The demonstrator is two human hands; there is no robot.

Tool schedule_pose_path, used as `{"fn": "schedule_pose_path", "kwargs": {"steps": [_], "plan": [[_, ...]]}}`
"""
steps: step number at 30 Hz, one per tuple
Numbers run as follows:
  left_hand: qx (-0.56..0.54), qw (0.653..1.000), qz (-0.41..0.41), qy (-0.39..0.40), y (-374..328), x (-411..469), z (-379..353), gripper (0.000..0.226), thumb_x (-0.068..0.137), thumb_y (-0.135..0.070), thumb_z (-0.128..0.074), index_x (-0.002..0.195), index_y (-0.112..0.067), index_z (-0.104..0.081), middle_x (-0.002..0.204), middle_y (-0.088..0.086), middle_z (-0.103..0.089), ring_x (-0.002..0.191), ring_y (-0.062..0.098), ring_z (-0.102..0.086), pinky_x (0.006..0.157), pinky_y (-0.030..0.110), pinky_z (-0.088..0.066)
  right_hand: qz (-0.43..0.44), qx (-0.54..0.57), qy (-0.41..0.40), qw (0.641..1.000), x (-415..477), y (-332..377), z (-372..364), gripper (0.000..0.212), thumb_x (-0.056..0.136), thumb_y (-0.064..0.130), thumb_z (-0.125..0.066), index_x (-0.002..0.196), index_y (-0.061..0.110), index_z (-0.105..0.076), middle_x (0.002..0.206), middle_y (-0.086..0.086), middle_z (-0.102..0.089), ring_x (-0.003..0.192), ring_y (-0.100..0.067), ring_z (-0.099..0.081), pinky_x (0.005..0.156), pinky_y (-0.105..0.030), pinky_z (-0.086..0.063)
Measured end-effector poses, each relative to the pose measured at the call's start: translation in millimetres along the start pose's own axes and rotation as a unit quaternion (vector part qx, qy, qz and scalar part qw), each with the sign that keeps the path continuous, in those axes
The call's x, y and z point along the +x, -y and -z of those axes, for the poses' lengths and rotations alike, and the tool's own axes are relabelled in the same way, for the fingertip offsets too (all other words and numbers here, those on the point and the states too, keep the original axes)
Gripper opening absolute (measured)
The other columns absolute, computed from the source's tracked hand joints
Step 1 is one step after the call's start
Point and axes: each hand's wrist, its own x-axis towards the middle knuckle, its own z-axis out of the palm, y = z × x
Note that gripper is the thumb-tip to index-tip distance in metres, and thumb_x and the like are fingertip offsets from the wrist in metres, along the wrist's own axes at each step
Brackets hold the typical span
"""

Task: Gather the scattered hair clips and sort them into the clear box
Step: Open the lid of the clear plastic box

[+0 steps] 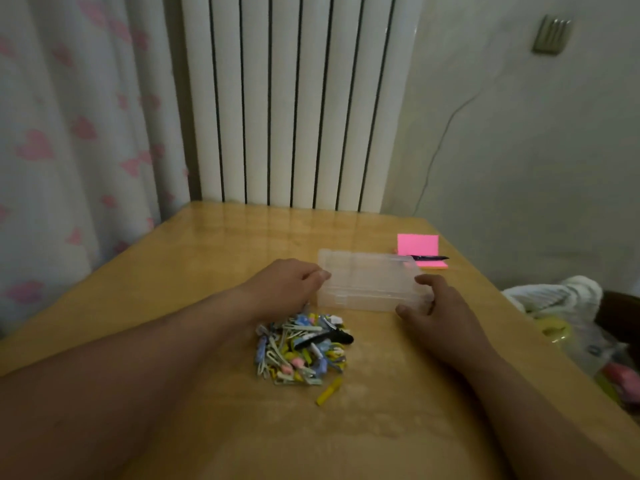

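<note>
The clear box [369, 280] lay flat on the wooden table [194, 258], right of the middle and nearer the far edge than the near one. Its long axis ran left to right, roughly in line with the table's far edge, and its lid seemed to be down. No label or writing could be read on it.

The left hand [287, 282] had its fingers curled against the box's left short end, with a fingertip pressed to the plastic. The right hand [440, 306] held the near right corner, thumb on the near side and forefinger on the right end.

The hair clips [298, 348] sat in one mixed heap just beside the box's near long side, between the two forearms, pointing every way. They were pale blue, yellow, white and pink. A black clip [327, 337] lay across the top of the heap, its length running nearly left to right. One yellow clip [329, 395] lay apart on the near side of the heap, slanting from near left to far right.

Toward the table's far right corner, just beyond the box, lay a pink sticky pad [417, 244] with a dark pen [427, 258] across it; any print there was too small to read.
</note>
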Motion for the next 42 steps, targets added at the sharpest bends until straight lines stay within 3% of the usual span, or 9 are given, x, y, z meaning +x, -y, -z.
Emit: {"fn": "schedule_pose_path", "kwargs": {"steps": [6,10,14,19,24,30,33,39,42], "plan": [[0.052,0.998,-0.037,-0.026,-6.3,-0.5,3.1,0.036,0.106,-0.055,-0.053,0.091,-0.025,-0.068,0.085,-0.006,-0.065,0.080,0.016,-0.063,0.078,0.041,-0.054,0.005,-0.025,0.003,1.000,0.0,-1.8,2.2,0.085,0.075,0.077,-0.070,0.145,0.038,-0.042,0.137,0.003,-0.061,0.120,-0.020,-0.061,0.100,-0.050,-0.053],[0.166,0.984,-0.062,-0.025,-17.1,13.9,4.1,0.068,0.081,-0.089,-0.054,0.124,-0.037,-0.064,0.124,-0.010,-0.057,0.119,0.013,-0.056,0.101,0.040,-0.052,-0.020,-0.050,-0.007,0.999,4.5,-0.3,-1.2,0.106,0.069,0.087,-0.066,0.150,0.022,-0.045,0.142,0.001,-0.062,0.125,-0.026,-0.061,0.101,-0.048,-0.051],[0.202,0.975,-0.027,0.085,-33.1,33.8,-11.2,0.117,0.075,-0.094,-0.059,0.168,-0.035,-0.021,0.176,-0.004,-0.019,0.161,0.021,-0.022,0.129,0.047,-0.027,-0.023,-0.063,-0.019,0.998,3.8,3.0,-2.2,0.097,0.072,0.082,-0.069,0.145,0.021,-0.050,0.138,0.001,-0.063,0.125,-0.026,-0.060,0.101,-0.047,-0.046],[0.230,0.971,-0.039,0.054,-35.3,40.0,-19.7,0.093,0.092,-0.076,-0.059,0.167,-0.029,-0.029,0.174,-0.004,-0.028,0.159,0.018,-0.025,0.129,0.039,-0.027,-0.025,-0.031,-0.017,0.999,2.4,3.1,-0.8,0.101,0.072,0.078,-0.073,0.153,0.026,-0.041,0.145,0.005,-0.059,0.131,-0.023,-0.056,0.109,-0.050,-0.042],[0.248,0.966,-0.036,0.060,-40.6,47.4,0.7,0.085,0.091,-0.084,-0.050,0.159,-0.033,-0.045,0.161,-0.007,-0.049,0.146,0.020,-0.048,0.118,0.045,-0.043,-0.031,0.000,-0.013,0.999,3.9,0.7,-0.4,0.108,0.067,0.081,-0.072,0.155,0.031,-0.035,0.142,0.007,-0.063,0.128,-0.021,-0.060,0.108,-0.053,-0.044],[0.065,0.992,-0.020,-0.106,-34.4,73.8,34.7,0.067,0.089,-0.083,-0.055,0.116,-0.024,-0.070,0.100,-0.005,-0.071,0.090,0.013,-0.067,0.081,0.039,-0.059,-0.007,-0.001,-0.014,1.000,4.8,-0.3,0.1,0.101,0.073,0.074,-0.074,0.158,0.040,-0.031,0.139,0.006,-0.063,0.128,-0.021,-0.058,0.109,-0.053,-0.043],[-0.051,0.979,0.052,-0.188,-19.0,97.4,34.9,0.072,0.080,-0.086,-0.064,0.122,-0.027,-0.061,0.104,-0.003,-0.071,0.089,0.018,-0.072,0.081,0.043,-0.063,0.011,-0.009,-0.008,1.000,4.1,-0.5,-0.1,0.090,0.075,0.076,-0.071,0.154,0.047,-0.037,0.137,0.008,-0.063,0.125,-0.017,-0.058,0.108,-0.053,-0.044],[-0.171,0.952,0.148,-0.204,13.0,136.5,2.0,0.032,0.101,-0.049,-0.066,0.107,-0.018,-0.062,0.103,0.007,-0.072,0.095,0.028,-0.071,0.093,0.050,-0.060,0.023,-0.009,0.004,1.000,4.8,-3.8,-0.3,0.078,0.078,0.077,-0.068,0.147,0.050,-0.046,0.127,0.014,-0.060,0.116,-0.012,-0.058,0.105,-0.049,-0.045],[-0.168,0.945,0.204,-0.192,27.5,140.1,-14.1,0.033,0.102,-0.039,-0.066,0.116,-0.009,-0.066,0.113,0.012,-0.073,0.103,0.033,-0.070,0.089,0.042,-0.058,0.024,-0.006,0.008,1.000,5.5,-5.1,-0.8,0.077,0.077,0.078,-0.067,0.146,0.049,-0.048,0.122,0.017,-0.059,0.113,-0.010,-0.059,0.104,-0.050,-0.047]]}}
